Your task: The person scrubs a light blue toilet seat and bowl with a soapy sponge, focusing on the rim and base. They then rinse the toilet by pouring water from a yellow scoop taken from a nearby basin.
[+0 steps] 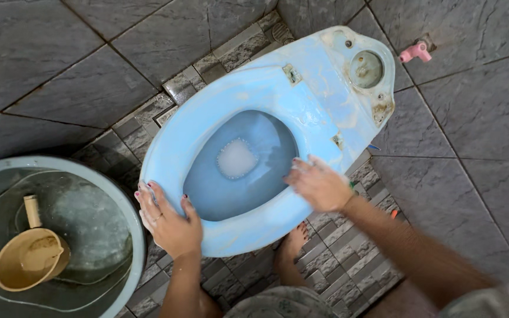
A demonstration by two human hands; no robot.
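A light blue toilet bowl without a tank or seat stands on the tiled floor, with foamy water in its basin. My left hand grips the front left rim, thumb inside the bowl and fingers over the outer edge. My right hand lies flat on the right rim, wet and soapy, fingers spread toward the basin. Neither hand holds a loose object. My bare foot stands just in front of the bowl.
A large round tub of water sits at the lower left with a tan plastic scoop floating in it. A pink tap juts from the grey tiled wall at the upper right. Small mosaic tiles cover the floor.
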